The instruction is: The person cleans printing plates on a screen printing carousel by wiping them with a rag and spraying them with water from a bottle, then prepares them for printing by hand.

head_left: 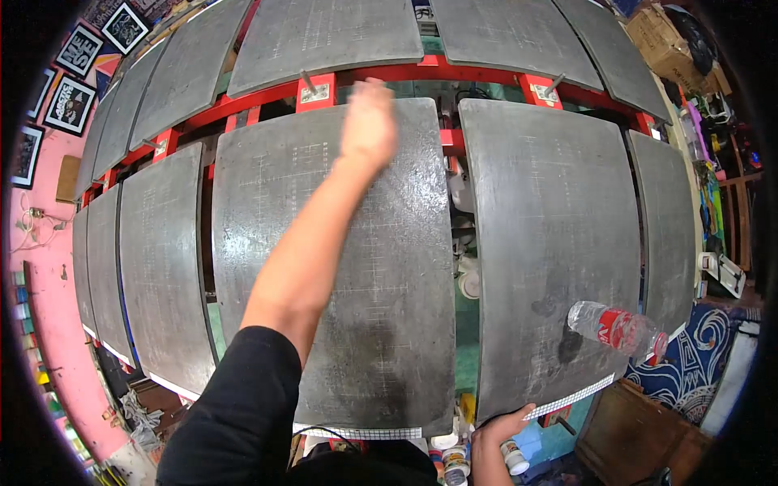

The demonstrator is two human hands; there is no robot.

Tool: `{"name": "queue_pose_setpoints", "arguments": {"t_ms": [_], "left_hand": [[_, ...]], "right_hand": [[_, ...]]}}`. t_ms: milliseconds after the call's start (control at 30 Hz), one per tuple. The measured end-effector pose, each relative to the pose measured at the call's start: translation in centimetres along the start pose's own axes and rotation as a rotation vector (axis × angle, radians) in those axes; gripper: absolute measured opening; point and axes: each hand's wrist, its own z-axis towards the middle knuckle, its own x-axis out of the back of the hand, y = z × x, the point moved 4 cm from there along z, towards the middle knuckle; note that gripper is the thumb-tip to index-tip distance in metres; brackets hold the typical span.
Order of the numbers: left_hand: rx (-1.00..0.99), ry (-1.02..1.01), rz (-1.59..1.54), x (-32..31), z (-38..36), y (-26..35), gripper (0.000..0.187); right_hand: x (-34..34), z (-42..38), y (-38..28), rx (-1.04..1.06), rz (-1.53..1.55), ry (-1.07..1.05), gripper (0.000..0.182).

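My left hand (370,125) is stretched far forward over the upper part of the middle grey board (397,324), palm down. Its fingers point away from me and are blurred, with nothing visible in them. A glossy sheen shows on this board's upper half, over faint ruled white lines. Down at the front edge of the right grey board (551,194), my right hand (502,428) grips the edge, with some fingers hidden. On that board lies a clear plastic bottle (616,328) with a red label, tipped on its side beside dark damp spots.
More grey boards (324,32) stand behind and to both sides on a red metal frame (454,73) with upright bolts. Jars (456,466) are below the front edge. A cardboard box (660,44) is at back right; framed pictures (71,105) hang on the pink wall.
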Motion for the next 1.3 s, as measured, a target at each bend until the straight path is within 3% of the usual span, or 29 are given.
{"name": "queue_pose_setpoints", "arguments": {"t_ms": [67,100,167,200,233,267,333,400,467,533,633,733,800,867,933,1000,1067,1100,1200,1300], "left_hand": [[-0.206,-0.223,-0.374,2.2,-2.5,8.6,0.042],[-0.205,-0.231,-0.376,2.3,-3.0,8.3,0.042],[-0.128,-0.172,-0.265,2.4,-2.8,6.3,0.044],[0.014,-0.282,-0.217,1.4,-0.9,2.5,0.047],[0.129,-0.243,-0.037,2.1,0.3,0.3,0.047],[0.235,-0.046,-0.059,1.1,0.9,-2.2,0.042],[0.212,-0.059,0.120,-2.0,1.8,-1.2,0.046],[-0.013,-0.202,-0.091,-0.6,2.7,6.1,0.046],[-0.177,-0.196,-0.242,-0.1,-1.4,12.0,0.048],[-0.257,-0.268,-0.463,3.8,-6.5,13.9,0.051],[-0.233,-0.350,-0.324,4.2,-6.2,9.7,0.054],[-0.041,-0.038,-0.184,0.2,0.7,1.9,0.047],[-0.023,-0.073,-0.174,0.1,0.5,3.0,0.047],[-0.100,-0.108,-0.289,1.6,-2.5,5.7,0.046],[-0.304,-0.225,-0.377,6.5,-9.3,11.3,0.047],[-0.449,-0.523,-0.566,12.0,-17.9,16.1,0.060],[-0.634,-0.718,-0.587,16.3,-26.3,19.2,0.061],[-0.726,-0.791,-0.746,18.1,-28.7,19.4,0.060],[-0.699,-0.772,-0.612,16.3,-24.7,17.5,0.058],[-0.426,-0.366,-0.403,8.8,-13.5,11.9,0.053]], "right_hand": [[-0.1,0.6,0.3,0.026,0.037,-0.083,0.077],[0.2,1.0,0.2,0.009,-0.086,-0.070,0.075],[-0.4,-1.7,-2.0,0.031,-0.045,-0.069,0.074],[-0.4,-2.6,-2.8,0.052,-0.014,-0.067,0.072],[-0.2,-2.3,-2.8,0.052,-0.018,-0.063,0.072],[-0.5,-2.1,-2.6,0.030,-0.006,-0.058,0.071],[-0.4,-1.8,-1.6,-0.005,-0.001,-0.052,0.071],[-0.5,-0.8,-0.8,-0.002,0.175,-0.177,0.070],[-0.2,-0.3,-0.6,-0.021,0.125,-0.150,0.069],[-0.3,0.0,-0.2,0.058,0.126,-0.154,0.067],[-0.5,-1.3,-1.3,0.057,0.221,-0.200,0.067],[-0.3,-0.8,-0.9,0.093,0.107,-0.132,0.068],[-0.3,-0.3,-0.4,0.081,0.151,-0.145,0.069],[-0.2,-0.1,-0.3,0.110,0.080,-0.148,0.068],[-0.3,-1.5,-1.4,0.057,0.056,-0.103,0.065],[-0.3,-1.1,-1.1,0.126,0.087,-0.106,0.063],[-0.7,0.1,0.1,0.137,0.102,-0.102,0.063],[-0.6,0.3,0.2,0.166,0.112,-0.113,0.062],[-0.6,-0.6,-0.7,0.156,0.059,-0.073,0.062],[-0.5,0.0,-0.4,0.195,0.004,-0.059,0.061]]}}
